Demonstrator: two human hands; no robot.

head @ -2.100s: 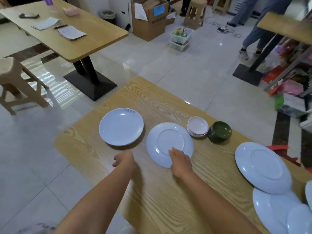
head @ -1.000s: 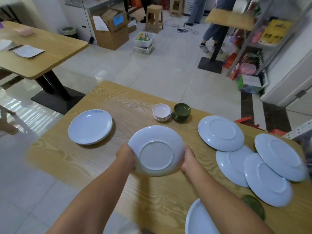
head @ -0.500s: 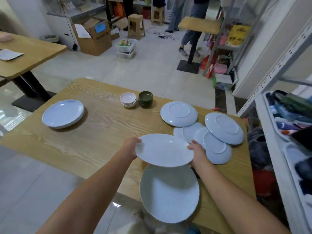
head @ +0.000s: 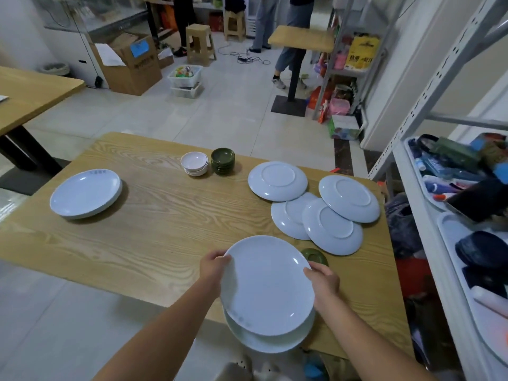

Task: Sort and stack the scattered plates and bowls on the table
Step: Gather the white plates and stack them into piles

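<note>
White and glossy, the upright plate [head: 268, 284] sits between both hands at the near edge of the wooden table [head: 154, 215], lying on or just above a second upright plate [head: 264, 338] whose rim pokes out below it and overhangs the table edge. The left hand [head: 213, 266] curls around the left rim, thumb over the lip; the right hand [head: 323, 279] clasps the right rim the same way, fingers partly closed on the edge.

It looks rigid and smooth, likely melamine or ceramic, so it should slide easily against the one beneath and could chip or clatter if dropped. Opposite rim edges, thumbs on top and fingers under, seem the surest hold. The overhang of the lower plate is the risk: a push toward the body could tip the pair off.

Four upturned plates [head: 332, 226] overlap at the right of the table, a dark green dish [head: 316, 255] lies just beside the right hand, another plate stack [head: 85, 193] sits far left, and stacked white bowls [head: 194, 163] and green bowls [head: 223, 160] stand side by side at the far edge.
</note>
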